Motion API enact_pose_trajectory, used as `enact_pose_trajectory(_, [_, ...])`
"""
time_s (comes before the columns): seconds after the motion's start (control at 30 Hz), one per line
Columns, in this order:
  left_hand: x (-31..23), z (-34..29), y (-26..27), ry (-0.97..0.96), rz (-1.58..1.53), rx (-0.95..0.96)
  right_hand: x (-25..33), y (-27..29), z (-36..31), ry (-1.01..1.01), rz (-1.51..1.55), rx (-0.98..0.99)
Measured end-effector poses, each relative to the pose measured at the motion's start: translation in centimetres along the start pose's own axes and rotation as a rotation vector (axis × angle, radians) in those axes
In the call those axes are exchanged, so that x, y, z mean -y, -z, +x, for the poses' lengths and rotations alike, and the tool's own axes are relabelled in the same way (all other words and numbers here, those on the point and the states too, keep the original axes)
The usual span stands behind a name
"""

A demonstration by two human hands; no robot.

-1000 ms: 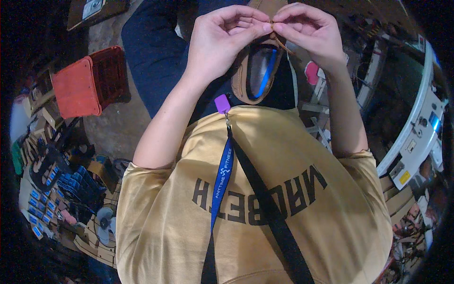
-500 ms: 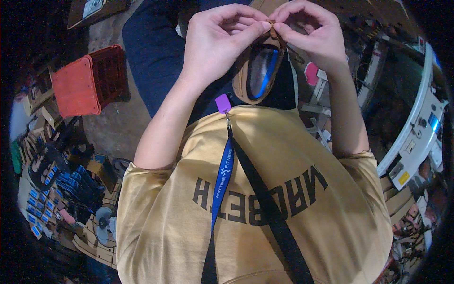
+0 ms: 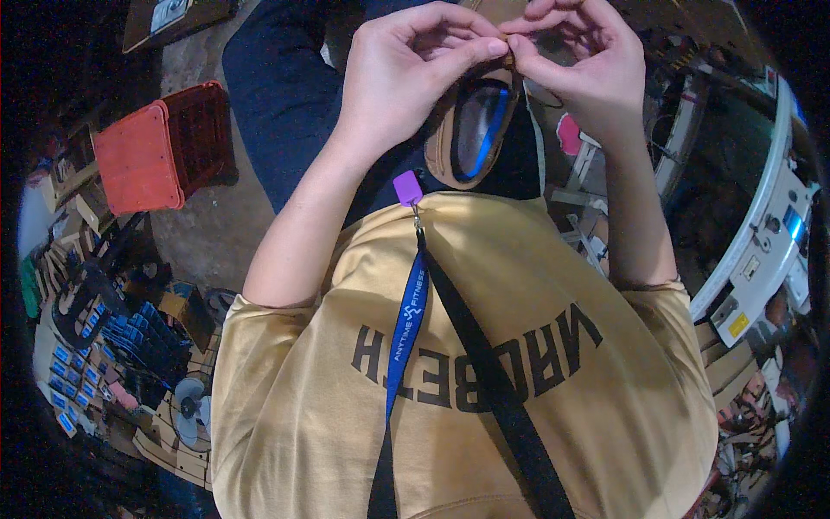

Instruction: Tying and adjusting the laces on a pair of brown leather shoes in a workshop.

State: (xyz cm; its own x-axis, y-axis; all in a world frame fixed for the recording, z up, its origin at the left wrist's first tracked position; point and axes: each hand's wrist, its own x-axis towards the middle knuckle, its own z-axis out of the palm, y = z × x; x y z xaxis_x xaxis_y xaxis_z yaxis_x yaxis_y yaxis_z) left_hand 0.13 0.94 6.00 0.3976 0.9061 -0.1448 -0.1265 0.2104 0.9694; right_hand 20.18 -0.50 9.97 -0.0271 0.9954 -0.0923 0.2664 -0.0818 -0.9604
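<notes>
A brown slip-on shoe [image 3: 439, 143] with a dark inside and a blue strip along its inner edge lies on my lap, heel toward me. Above its opening, my left hand [image 3: 406, 73] pinches a short brown lace [image 3: 508, 60] between thumb and forefinger. My right hand [image 3: 588, 73] meets it there, thumb and forefinger closing on the same lace, the other fingers curled loosely. Both sets of fingertips nearly touch and cover most of the lace. The front of the shoe is partly hidden behind the hands and runs out at the upper edge.
An orange plastic crate [image 3: 138, 156] stands on the floor to my left. On the right is a pale curved machine or table edge [image 3: 752, 259]. Stacked parts [image 3: 73, 372] and a small fan [image 3: 190, 406] are at the lower left. A lanyard with a purple tag [image 3: 408, 188] hangs from me.
My right hand has shifted slightly right and its fingers have opened up a little. My left hand has moved slightly right. The brown knot seen between the fingertips is now mostly covered.
</notes>
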Motion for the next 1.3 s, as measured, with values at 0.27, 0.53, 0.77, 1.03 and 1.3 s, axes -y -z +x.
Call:
enact_pose_trajectory(0.27, [1.0,-0.5,-0.3,-0.043,-0.127,0.015,0.4,0.4,-0.1,-0.017,0.000,0.050])
enact_pose_trajectory(0.53, [1.7,-0.6,-0.5,-0.033,-0.191,0.016,0.3,1.8,0.2,-0.166,0.273,0.185])
enact_pose_trajectory(0.77, [1.4,-0.3,-0.1,-0.057,-0.070,0.058,-2.2,2.1,0.7,-0.195,0.322,0.238])
enact_pose_trajectory(1.03, [1.9,0.2,0.0,0.000,-0.222,0.042,-1.1,1.8,0.2,-0.334,0.317,0.130])
enact_pose_trajectory(1.3, [1.2,0.1,-0.5,-0.023,-0.051,0.071,-3.8,2.3,0.2,-0.267,0.487,0.221])
